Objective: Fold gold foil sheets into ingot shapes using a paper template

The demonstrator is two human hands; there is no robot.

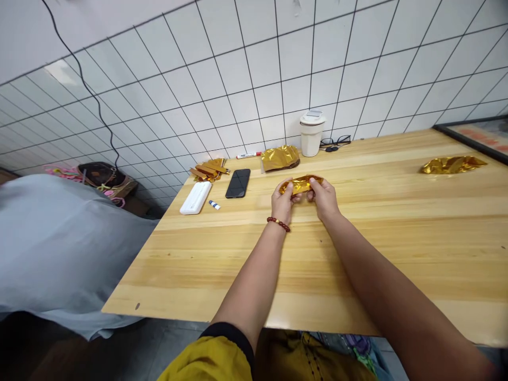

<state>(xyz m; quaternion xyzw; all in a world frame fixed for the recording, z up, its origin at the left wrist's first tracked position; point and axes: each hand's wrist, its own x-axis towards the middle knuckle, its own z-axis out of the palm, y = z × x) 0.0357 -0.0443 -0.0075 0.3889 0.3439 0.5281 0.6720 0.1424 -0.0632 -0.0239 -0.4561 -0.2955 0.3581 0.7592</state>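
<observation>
Between both hands I hold a piece of shiny gold foil paper point(301, 184), bent into a long boat-like shape. My left hand point(284, 200) grips its left end, thumb on top, with a red bead bracelet at the wrist. Its right end is pinched by my right hand point(323, 198). Just behind the hands lies a stack of gold foil sheets point(280, 158). A similar gold foil piece point(453, 164) rests apart at the far right of the table. Folded gold strips point(208, 170) are heaped at the back left.
On the wooden table point(190, 264) lie a black phone point(238, 183), a white power bank point(196, 198), a small blue-and-white item point(215, 205) and a marker point(248, 155). A white lidded cup point(311, 135) and glasses point(335, 142) stand by the tiled wall. A dark-framed board point(476, 138) is at right.
</observation>
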